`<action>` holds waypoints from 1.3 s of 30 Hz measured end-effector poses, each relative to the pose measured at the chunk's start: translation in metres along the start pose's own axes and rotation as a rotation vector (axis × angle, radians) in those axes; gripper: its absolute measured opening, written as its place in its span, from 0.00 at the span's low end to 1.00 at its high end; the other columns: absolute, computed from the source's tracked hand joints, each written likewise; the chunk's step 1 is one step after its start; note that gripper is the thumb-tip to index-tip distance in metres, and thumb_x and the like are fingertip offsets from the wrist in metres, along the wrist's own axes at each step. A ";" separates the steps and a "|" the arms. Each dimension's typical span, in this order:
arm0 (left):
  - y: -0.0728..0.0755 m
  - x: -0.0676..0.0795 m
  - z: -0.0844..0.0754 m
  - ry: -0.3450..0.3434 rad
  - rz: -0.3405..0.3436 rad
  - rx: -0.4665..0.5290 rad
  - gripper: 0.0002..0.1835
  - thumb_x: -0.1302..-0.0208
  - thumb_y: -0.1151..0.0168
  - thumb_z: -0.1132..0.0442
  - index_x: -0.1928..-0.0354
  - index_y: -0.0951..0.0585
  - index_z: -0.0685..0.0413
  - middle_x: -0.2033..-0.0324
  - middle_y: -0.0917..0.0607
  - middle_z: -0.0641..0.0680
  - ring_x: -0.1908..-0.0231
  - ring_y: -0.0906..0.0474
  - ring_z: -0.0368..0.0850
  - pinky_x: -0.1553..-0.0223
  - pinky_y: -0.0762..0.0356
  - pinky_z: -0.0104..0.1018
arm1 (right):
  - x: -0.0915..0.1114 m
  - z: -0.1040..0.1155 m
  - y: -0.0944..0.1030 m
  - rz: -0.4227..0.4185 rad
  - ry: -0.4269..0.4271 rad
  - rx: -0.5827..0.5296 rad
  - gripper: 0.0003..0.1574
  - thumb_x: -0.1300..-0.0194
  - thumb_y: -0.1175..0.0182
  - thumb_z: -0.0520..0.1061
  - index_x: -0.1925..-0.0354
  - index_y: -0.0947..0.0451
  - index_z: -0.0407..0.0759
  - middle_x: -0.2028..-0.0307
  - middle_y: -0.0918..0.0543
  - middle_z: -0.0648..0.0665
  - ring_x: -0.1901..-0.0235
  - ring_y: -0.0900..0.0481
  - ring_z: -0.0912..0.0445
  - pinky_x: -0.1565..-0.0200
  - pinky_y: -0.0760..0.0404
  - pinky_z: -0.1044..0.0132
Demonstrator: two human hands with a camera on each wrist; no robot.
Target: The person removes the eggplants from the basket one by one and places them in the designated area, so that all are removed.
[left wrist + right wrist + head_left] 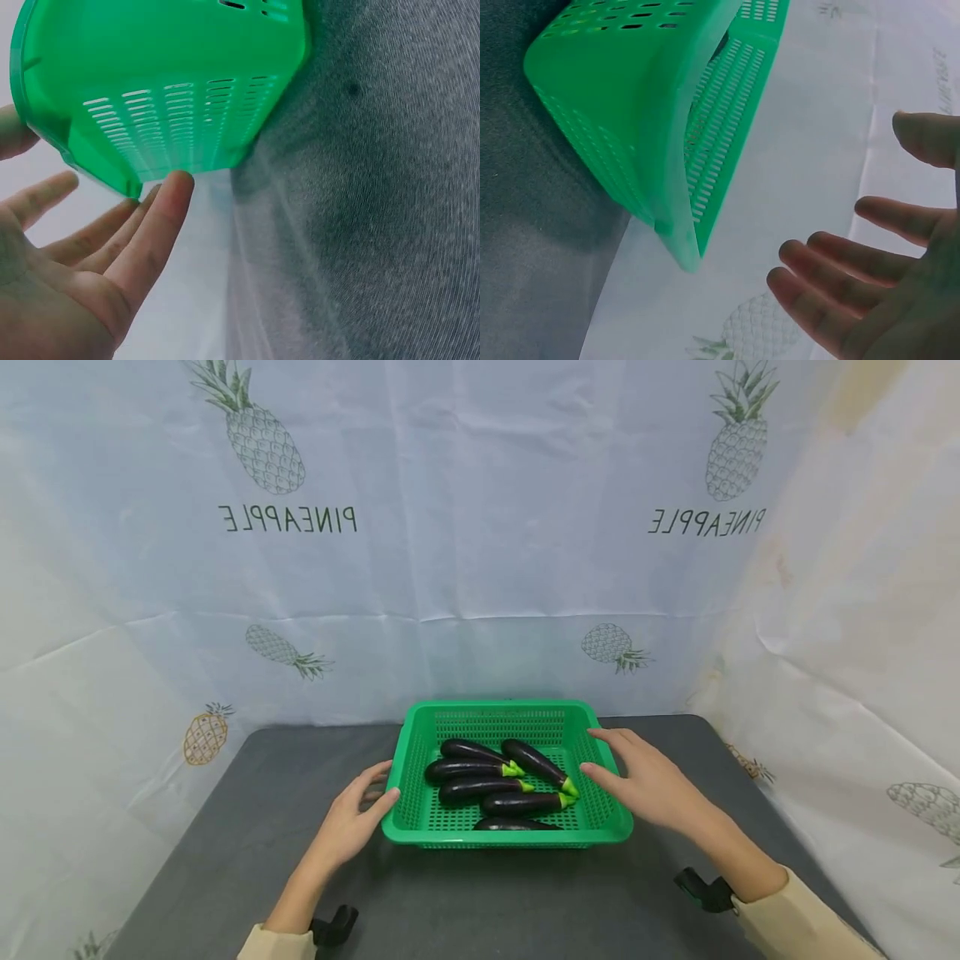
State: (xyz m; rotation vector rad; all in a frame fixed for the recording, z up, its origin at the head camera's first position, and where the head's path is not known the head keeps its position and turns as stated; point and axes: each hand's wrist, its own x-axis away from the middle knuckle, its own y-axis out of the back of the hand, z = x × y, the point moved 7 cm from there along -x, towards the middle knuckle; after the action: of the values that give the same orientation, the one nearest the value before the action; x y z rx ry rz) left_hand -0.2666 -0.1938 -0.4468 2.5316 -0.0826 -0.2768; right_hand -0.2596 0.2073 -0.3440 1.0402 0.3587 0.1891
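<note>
A green plastic basket point(510, 837) with slotted walls stands on the dark table. Inside it lie several glossy dark-purple eggplants point(463, 770) with bright green stem ends, most of these turned to the right. My left hand point(352, 817) is at the basket's left side, its thumb tip at the rim. The left wrist view shows the fingers of that hand point(82, 277) extended beneath the rim, beside the slotted wall. On the other side, my right hand point(648, 781) is held beside the right rim with fingers spread. In the right wrist view a gap separates this hand point(877, 277) from the basket point(656, 150).
The dark grey table point(517, 910) extends in front of the basket and to both sides. Behind the table hangs a pale cloth point(480, 560) with pineapple prints, and similar cloth covers both sides. Black straps point(335, 927) are on the wrists.
</note>
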 end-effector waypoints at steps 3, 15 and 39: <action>-0.001 -0.001 0.002 0.030 0.015 0.030 0.32 0.25 0.42 0.45 0.24 0.35 0.43 0.35 0.25 0.60 0.39 0.23 0.62 0.45 0.22 0.59 | -0.009 0.002 -0.001 0.001 0.013 -0.023 0.40 0.25 0.44 0.65 0.27 0.32 0.44 0.33 0.28 0.37 0.39 0.24 0.39 0.47 0.23 0.38; -0.009 -0.003 0.006 0.083 0.058 0.154 0.32 0.22 0.46 0.44 0.22 0.39 0.42 0.33 0.30 0.62 0.34 0.29 0.65 0.42 0.26 0.62 | -0.052 0.015 -0.005 0.034 0.030 -0.005 0.38 0.26 0.42 0.63 0.29 0.31 0.44 0.36 0.25 0.38 0.46 0.22 0.44 0.52 0.20 0.44; -0.018 -0.008 -0.005 0.087 0.066 0.257 0.29 0.21 0.45 0.54 0.23 0.37 0.47 0.24 0.40 0.63 0.28 0.38 0.66 0.36 0.30 0.61 | -0.115 0.010 -0.050 0.135 0.047 -0.042 0.34 0.26 0.39 0.55 0.31 0.29 0.40 0.37 0.25 0.35 0.38 0.25 0.39 0.44 0.23 0.43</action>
State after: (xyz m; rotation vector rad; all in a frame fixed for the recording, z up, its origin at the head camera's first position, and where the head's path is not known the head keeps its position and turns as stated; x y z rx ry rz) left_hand -0.2733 -0.1756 -0.4514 2.7858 -0.1773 -0.1365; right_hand -0.3630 0.1376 -0.3596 1.0203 0.3255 0.3414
